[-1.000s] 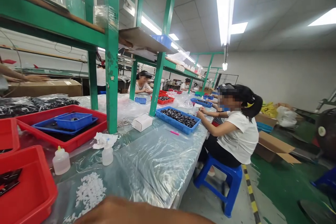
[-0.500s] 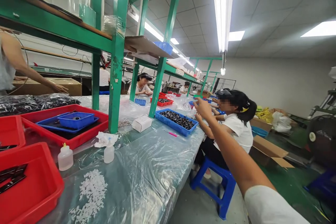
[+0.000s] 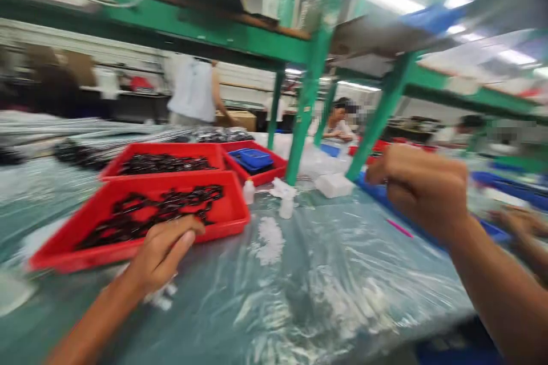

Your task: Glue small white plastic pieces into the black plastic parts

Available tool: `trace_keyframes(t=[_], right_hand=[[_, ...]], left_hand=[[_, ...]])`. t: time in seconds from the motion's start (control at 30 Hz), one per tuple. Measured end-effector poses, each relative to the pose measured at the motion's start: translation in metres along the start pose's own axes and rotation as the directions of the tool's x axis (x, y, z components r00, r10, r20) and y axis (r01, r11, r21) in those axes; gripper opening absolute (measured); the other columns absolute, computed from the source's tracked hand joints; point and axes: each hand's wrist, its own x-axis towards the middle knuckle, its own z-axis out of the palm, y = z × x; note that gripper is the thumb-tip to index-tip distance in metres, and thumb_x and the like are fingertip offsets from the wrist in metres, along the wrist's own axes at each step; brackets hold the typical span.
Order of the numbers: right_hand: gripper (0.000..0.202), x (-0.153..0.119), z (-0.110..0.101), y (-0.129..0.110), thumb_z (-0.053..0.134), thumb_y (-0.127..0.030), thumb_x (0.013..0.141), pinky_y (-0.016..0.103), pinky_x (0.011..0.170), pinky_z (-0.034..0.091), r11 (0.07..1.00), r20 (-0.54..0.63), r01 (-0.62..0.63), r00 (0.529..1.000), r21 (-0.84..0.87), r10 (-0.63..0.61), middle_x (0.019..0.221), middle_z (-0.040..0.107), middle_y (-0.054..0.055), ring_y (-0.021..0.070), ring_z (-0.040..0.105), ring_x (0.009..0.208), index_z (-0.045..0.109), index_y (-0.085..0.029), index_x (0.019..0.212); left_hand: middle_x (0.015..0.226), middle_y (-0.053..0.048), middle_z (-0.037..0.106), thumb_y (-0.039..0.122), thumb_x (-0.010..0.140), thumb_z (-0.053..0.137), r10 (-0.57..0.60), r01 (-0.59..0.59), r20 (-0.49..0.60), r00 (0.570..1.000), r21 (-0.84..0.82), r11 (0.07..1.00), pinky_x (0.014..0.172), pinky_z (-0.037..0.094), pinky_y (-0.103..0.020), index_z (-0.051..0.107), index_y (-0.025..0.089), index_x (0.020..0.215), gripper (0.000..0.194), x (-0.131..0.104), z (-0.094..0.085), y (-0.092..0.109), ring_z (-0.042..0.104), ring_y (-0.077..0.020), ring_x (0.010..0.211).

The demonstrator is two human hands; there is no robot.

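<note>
Hovering at the near rim of the front red tray (image 3: 235, 205): left hand (image 3: 165, 254), fingers together and bent, blurred; can't tell if it grips anything or touches the rim. Black parts (image 3: 141, 214) lie loose inside that tray, just past the fingertips. Right hand (image 3: 426, 194) is raised in front of a blue tray (image 3: 383, 198), fingers curled in (contents, if any, hidden from this angle). White pieces (image 3: 269, 241) sit piled on the plastic-covered table (image 3: 329, 262), between the two hands. Behind the pile: white bottle (image 3: 286, 207), then white box (image 3: 334, 186). Pink pen (image 3: 399, 228) lies beside the blue tray. Co-worker's hand (image 3: 518, 222) at far right, blurred.
</note>
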Motion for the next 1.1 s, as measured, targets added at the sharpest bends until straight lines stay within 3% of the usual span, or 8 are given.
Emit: trace_keyframes(t=[0.07,0.17,0.33,0.6,0.7,0.83,0.93,1.1], right_hand=[[0.034,-0.002,0.052,-0.026,0.048,0.004,0.089,0.032,0.059,0.036,0.965,0.035,0.136,0.988,0.223,-0.147,0.062,0.052,-0.003,0.0137,0.05,0.057,0.053,-0.026,0.073],[0.037,-0.012,0.129,-0.062,0.043,0.006,0.091,0.035,0.057,0.024,0.88,0.022,0.147,0.984,0.451,-0.175,0.059,0.041,-0.004,0.015,0.035,0.055,0.039,-0.024,0.069],[0.033,-0.045,0.206,-0.092,0.04,-0.003,0.089,0.032,0.056,0.026,0.799,0.106,0.044,0.985,0.6,-0.134,0.057,0.041,-0.005,0.0136,0.03,0.053,0.033,-0.023,0.064],[0.028,-0.073,0.222,-0.083,0.039,-0.005,0.08,0.03,0.062,0.037,0.72,0.246,-0.236,0.965,0.652,0.093,0.051,0.041,-0.005,0.0122,0.037,0.048,0.035,-0.023,0.058],[0.039,-0.08,0.234,-0.07,0.045,-0.007,0.093,0.027,0.062,0.043,0.699,0.299,-0.348,0.933,0.624,0.198,0.051,0.043,-0.006,0.0117,0.043,0.05,0.042,-0.022,0.057],[0.034,-0.095,0.248,-0.045,0.07,-0.037,0.108,0.023,0.056,0.05,0.685,0.35,-0.475,0.878,0.552,0.327,0.07,0.06,-0.006,0.0098,0.055,0.057,0.064,-0.017,0.082],[0.027,-0.098,0.251,-0.03,0.07,-0.041,0.109,0.024,0.06,0.056,0.7,0.363,-0.506,0.859,0.504,0.36,0.085,0.069,-0.002,0.0106,0.063,0.064,0.07,-0.015,0.1],[0.022,-0.086,0.245,-0.035,0.07,-0.035,0.109,0.035,0.08,0.063,0.765,0.368,-0.416,0.896,0.492,0.251,0.093,0.072,0.001,0.0163,0.071,0.083,0.071,-0.016,0.099]], left_hand=[[0.071,0.0,0.062,0.065,0.11,0.042,-0.099,0.108,-0.135,0.986,0.061,0.992,0.064,0.051,-0.032,0.07,0.022,0.094,0.055,-0.018,-0.025,-0.005,0.059,-0.0178,0.063],[0.064,0.002,0.054,0.055,0.113,0.03,-0.195,0.228,-0.284,0.939,0.09,0.969,0.051,0.043,-0.029,0.066,0.022,0.097,0.052,-0.057,-0.044,-0.003,0.052,-0.0175,0.053],[0.063,0.004,0.059,0.052,0.109,0.05,-0.317,0.355,-0.233,0.919,0.143,0.924,0.044,0.043,-0.024,0.068,0.022,0.099,0.036,-0.12,-0.053,0.01,0.055,-0.0145,0.045],[0.063,0.005,0.058,0.053,0.109,0.049,-0.368,0.425,-0.249,0.896,0.241,0.872,0.051,0.044,-0.027,0.068,0.02,0.099,0.039,-0.115,-0.052,0.01,0.055,-0.015,0.05],[0.063,0.005,0.058,0.058,0.11,0.047,-0.362,0.423,-0.244,0.9,0.287,0.859,0.054,0.044,-0.028,0.069,0.02,0.099,0.046,-0.114,-0.049,0.013,0.053,-0.0143,0.05],[0.064,0.006,0.055,0.069,0.112,0.041,-0.351,0.406,-0.216,0.911,0.328,0.853,0.058,0.049,-0.029,0.068,0.018,0.102,0.058,-0.117,-0.049,0.01,0.053,-0.0135,0.051],[0.071,0.004,0.059,0.068,0.112,0.046,-0.345,0.394,-0.193,0.919,0.376,0.839,0.06,0.052,-0.029,0.067,0.017,0.102,0.055,-0.119,-0.049,0.004,0.058,-0.0139,0.058],[0.081,0.002,0.066,0.053,0.111,0.062,-0.373,0.361,-0.087,0.924,0.526,0.77,0.068,0.058,-0.032,0.069,0.017,0.111,0.037,-0.113,-0.039,0.001,0.062,-0.0141,0.064]])
